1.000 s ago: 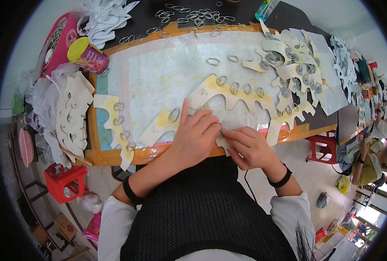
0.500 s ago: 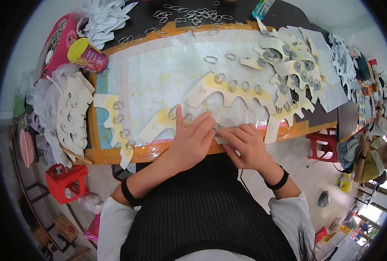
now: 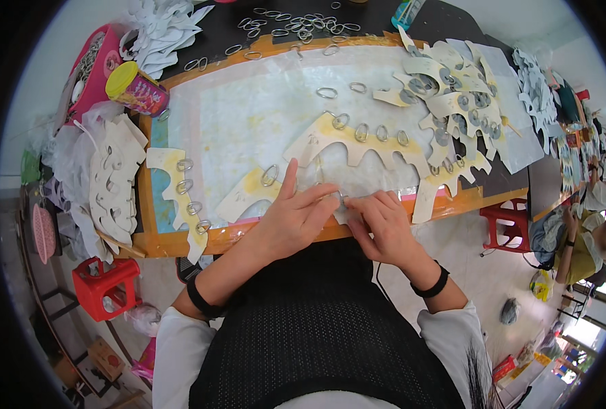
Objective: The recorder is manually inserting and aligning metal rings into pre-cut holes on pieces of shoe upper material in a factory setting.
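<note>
Flat, yellow-stained cream piece [image 3: 245,194] with oval metal ring [image 3: 269,175] atop

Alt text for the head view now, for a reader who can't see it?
A person's left hand and right hand are close together over a partly hidden, pale scalloped piece at a table. Similar pieces bearing metal rings lie nearby; loose rings are scattered at the far side.

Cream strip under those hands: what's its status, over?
Left hand over the cream strip; right hand close beside, grip unclear. Oval ring visible on strip. Another ringed strip just beyond.
</note>
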Tool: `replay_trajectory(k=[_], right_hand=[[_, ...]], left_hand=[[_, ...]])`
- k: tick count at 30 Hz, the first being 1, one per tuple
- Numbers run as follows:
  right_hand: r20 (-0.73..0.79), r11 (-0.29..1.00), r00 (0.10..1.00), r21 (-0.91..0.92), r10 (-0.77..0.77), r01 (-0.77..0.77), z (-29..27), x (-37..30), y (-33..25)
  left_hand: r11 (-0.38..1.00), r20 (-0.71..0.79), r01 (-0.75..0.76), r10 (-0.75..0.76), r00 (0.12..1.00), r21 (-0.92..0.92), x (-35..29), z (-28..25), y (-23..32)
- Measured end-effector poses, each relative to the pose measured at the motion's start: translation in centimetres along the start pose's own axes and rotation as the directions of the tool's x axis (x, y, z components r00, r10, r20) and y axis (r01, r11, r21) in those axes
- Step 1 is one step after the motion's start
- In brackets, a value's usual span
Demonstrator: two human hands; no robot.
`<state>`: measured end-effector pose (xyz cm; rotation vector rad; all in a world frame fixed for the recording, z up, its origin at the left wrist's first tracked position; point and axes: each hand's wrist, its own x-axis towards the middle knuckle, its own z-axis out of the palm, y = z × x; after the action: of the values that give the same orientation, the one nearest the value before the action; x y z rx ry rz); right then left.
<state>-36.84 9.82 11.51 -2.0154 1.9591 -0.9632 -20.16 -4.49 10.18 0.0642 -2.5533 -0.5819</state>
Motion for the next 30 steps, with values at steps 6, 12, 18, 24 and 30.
replay_trajectory(k=[6,12,18,24,30], right_hand=[[-0.001,0.993,0.999,-0.108,0.045,-0.045,0.2,1.3,-1.3],[-0.024,0.977,0.999,-0.21,0.038,-0.042,1.0,1.4,-1.9],[-0.057,0.969,0.998,-0.241,0.036,-0.049,1.6,1.1,-2.0],[-0.08,0.98,0.995,-0.186,0.052,-0.066,1.4,0.9,-1.6],[-0.138,0.995,0.99,-0.101,-0.015,0.001,1.6,0.4,-0.5]], left_hand=[[0.991,-0.078,0.129,-0.131,0.988,-0.028,0.4,-0.4,0.7],[0.977,-0.032,0.188,-0.192,0.981,-0.099,0.2,-0.8,0.6],[0.968,-0.042,0.237,-0.241,0.97,-0.078,0.6,-0.9,1.6],[0.978,-0.089,0.211,-0.21,0.974,0.0,0.4,-0.5,1.6],[0.984,-0.087,0.176,-0.174,0.981,0.015,0.2,-0.4,1.4]])
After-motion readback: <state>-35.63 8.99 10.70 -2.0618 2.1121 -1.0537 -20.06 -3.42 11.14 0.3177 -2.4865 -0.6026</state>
